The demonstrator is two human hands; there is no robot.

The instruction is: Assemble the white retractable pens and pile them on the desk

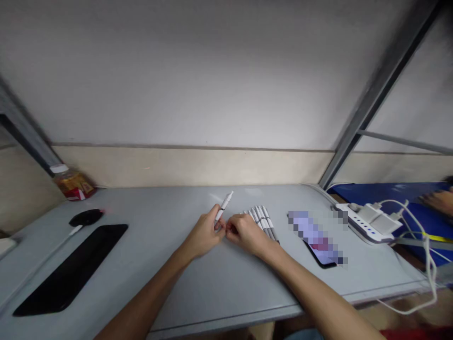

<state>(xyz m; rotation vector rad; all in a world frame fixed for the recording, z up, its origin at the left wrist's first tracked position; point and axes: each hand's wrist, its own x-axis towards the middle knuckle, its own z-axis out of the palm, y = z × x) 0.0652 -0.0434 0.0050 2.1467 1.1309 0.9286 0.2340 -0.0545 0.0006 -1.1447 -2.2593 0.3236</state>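
Note:
A white pen [224,204] with a dark band stands tilted up and to the right in my left hand [207,232], its fingers closed around the barrel. Right beside it, my right hand [246,231] has its fingers curled together near the pen's lower end; whatever they pinch is hidden. Several similar white and grey pens [264,221] lie side by side on the grey desk [198,293], just behind and to the right of my right hand, which covers part of them.
Right of the pens lies a phone [320,245] with a blurred screen, then a power strip [368,224] with white cables. On the left are a black tablet-like slab [74,269], a black mouse [86,217] and a bottle [72,183]. Another person's hand [439,203] shows far right.

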